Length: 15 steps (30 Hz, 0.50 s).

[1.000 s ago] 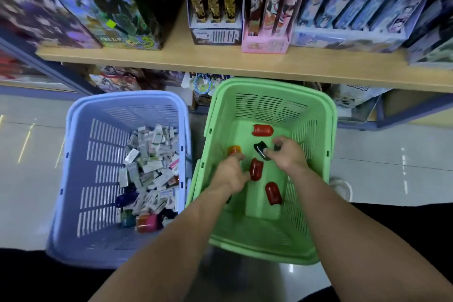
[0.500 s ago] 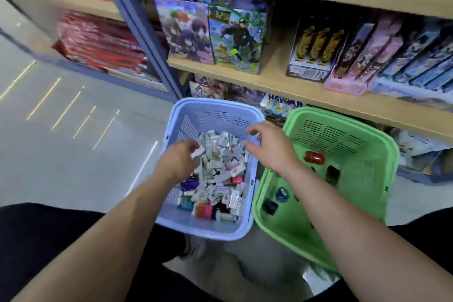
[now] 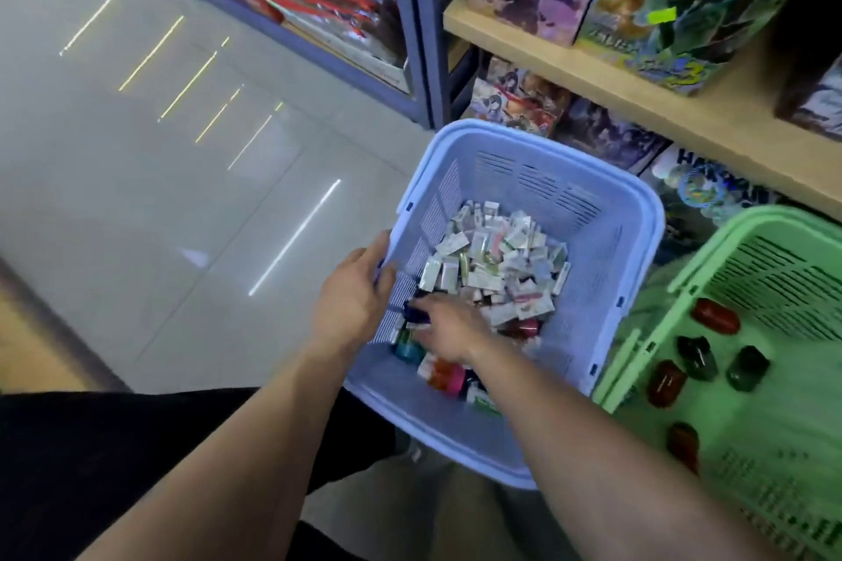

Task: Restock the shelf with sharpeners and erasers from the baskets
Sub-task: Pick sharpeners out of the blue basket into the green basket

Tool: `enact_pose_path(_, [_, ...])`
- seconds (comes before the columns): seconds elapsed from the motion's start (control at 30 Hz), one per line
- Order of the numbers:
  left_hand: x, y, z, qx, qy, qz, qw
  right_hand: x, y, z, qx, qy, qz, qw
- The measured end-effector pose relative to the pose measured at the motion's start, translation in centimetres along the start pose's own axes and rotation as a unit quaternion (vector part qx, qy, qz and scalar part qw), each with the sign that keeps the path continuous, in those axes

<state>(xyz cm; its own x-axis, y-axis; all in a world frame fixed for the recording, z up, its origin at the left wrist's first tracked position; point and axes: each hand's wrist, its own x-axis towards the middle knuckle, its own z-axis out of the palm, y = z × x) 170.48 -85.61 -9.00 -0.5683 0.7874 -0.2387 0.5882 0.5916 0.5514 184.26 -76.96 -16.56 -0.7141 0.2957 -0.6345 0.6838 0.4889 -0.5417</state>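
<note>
The left hand (image 3: 353, 296) grips the near-left rim of the blue basket (image 3: 601, 278), thumb along the edge and fingers curled over into it. The right hand (image 3: 449, 330) reaches down inside the same basket with its fingers low among the goods. It is blurred, and we cannot tell whether they have closed on anything. We see the blue basket standing on the tiled floor (image 3: 182, 196), just in front of the wooden shelf (image 3: 638, 91). It holds a heap of small white-wrapped erasers (image 3: 496, 269) piled toward its far side. A few coloured sharpeners lie at the near end, a teal one (image 3: 408, 348) and a pink-orange one (image 3: 449, 378) beside the right wrist. To the right, close alongside, sits the green basket (image 3: 774, 269). On its bottom we count five loose sharpeners spread apart: a red one (image 3: 715, 317) farthest back, two dark ones (image 3: 697, 355) in the middle, and two more red ones (image 3: 667, 383) nearer us. Illustrated boxes (image 3: 660, 5) stand on the shelf above.
</note>
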Motion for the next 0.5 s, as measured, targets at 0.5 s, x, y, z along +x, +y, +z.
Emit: enact_pose_path(0.5, [6.0,0.8,0.3,-0.006,-0.035,0.089,0.995,3.0,1.5,-0.2,-0.012,0.125,-0.012,0.992])
